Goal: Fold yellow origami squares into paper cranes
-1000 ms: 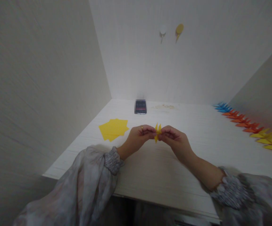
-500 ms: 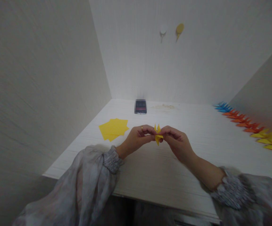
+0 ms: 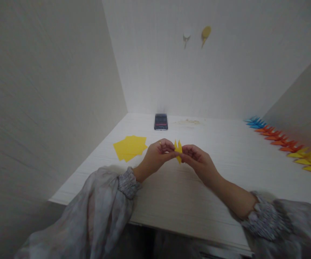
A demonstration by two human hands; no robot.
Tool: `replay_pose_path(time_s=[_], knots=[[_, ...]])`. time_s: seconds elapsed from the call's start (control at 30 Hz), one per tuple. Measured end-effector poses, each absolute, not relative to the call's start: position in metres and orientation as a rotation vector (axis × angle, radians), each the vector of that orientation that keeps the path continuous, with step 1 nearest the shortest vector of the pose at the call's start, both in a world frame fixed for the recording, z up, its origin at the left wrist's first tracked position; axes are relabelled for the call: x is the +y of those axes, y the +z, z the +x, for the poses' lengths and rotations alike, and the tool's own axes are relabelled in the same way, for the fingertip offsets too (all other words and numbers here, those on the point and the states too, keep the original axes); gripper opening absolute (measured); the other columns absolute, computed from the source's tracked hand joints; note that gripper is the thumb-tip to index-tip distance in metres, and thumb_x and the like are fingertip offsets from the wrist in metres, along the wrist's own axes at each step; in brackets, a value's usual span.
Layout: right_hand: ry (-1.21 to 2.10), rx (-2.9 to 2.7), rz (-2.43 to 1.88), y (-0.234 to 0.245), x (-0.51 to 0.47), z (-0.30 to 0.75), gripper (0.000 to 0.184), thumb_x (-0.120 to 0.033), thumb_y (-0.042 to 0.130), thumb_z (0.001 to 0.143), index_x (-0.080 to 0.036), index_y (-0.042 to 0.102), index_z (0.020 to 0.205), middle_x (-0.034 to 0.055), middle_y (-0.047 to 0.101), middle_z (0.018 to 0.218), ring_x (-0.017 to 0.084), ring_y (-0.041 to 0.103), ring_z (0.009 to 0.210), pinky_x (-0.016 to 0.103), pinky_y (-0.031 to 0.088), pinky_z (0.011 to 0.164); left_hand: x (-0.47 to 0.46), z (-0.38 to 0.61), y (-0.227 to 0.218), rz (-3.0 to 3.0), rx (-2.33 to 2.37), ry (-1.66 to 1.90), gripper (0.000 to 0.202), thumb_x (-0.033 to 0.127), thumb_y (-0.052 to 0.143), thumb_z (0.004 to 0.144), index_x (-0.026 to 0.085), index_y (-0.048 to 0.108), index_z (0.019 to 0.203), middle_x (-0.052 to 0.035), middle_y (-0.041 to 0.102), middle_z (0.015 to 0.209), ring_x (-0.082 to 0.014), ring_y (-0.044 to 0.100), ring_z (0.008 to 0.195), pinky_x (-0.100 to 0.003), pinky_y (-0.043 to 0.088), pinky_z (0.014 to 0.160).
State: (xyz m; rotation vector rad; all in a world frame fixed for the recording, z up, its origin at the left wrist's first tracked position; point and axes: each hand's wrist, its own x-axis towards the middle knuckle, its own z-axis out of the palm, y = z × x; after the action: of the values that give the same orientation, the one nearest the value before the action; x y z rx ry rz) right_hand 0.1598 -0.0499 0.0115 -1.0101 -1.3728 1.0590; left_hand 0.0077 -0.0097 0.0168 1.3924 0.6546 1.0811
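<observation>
A small folded yellow paper figure (image 3: 178,149) with two pointed tips is held just above the white table (image 3: 187,201), between both hands. My left hand (image 3: 158,154), with a ring on one finger, pinches its left side. My right hand (image 3: 197,162) pinches its right side with curled fingers. Both sleeves are grey and patterned.
A stack of flat yellow paper sheets (image 3: 129,146) lies left of my hands. A dark phone (image 3: 161,121) lies at the back. A row of folded paper figures, blue (image 3: 254,122), orange (image 3: 278,139) and yellow (image 3: 310,162), runs along the right wall. Walls close in on three sides.
Both hands have lifted slightly and drawn closer together, and the yellow figure has turned a little between the fingers.
</observation>
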Motion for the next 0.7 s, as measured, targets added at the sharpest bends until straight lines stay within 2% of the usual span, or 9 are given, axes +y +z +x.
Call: replay_pose_path(time_s=[0.17, 0.33, 0.7], knots=[[0.952, -1.408, -1.176, 0.011, -0.049, 0.162, 0.017, -0.035, 0.061, 0.070, -0.019, 0.058, 0.073, -0.0009, 0.057, 0.058, 0.012, 0.053, 0.054, 0.026, 0.044, 0.054, -0.009, 0.009, 0.017, 1.307, 0.607, 1.058, 0.027, 0.017, 0.070, 0.057, 0.013, 0.048, 0.072, 0.0035, 0.059, 0.062, -0.0066, 0.057, 0.057, -0.021, 0.047, 0.059], [0.953, -1.439, -1.184, 0.011, -0.048, 0.162, 0.020, -0.036, 0.061, 0.069, -0.018, 0.058, 0.078, 0.0008, 0.061, 0.066, 0.013, 0.057, 0.059, 0.027, 0.046, 0.058, -0.007, 0.010, 0.014, 1.292, 0.618, 1.084, 0.026, 0.017, 0.069, 0.059, 0.013, 0.047, 0.072, 0.0039, 0.058, 0.060, -0.0065, 0.057, 0.056, -0.022, 0.048, 0.059], [0.812, -1.599, -1.302, 0.012, -0.049, 0.161, 0.019, -0.036, 0.054, 0.074, -0.018, 0.057, 0.069, 0.0009, 0.059, 0.058, 0.013, 0.056, 0.053, 0.026, 0.043, 0.053, -0.005, 0.007, 0.003, 1.552, 0.631, 1.074, 0.028, 0.021, 0.068, 0.062, 0.016, 0.045, 0.078, 0.0027, 0.057, 0.070, -0.0081, 0.057, 0.064, -0.021, 0.045, 0.060]])
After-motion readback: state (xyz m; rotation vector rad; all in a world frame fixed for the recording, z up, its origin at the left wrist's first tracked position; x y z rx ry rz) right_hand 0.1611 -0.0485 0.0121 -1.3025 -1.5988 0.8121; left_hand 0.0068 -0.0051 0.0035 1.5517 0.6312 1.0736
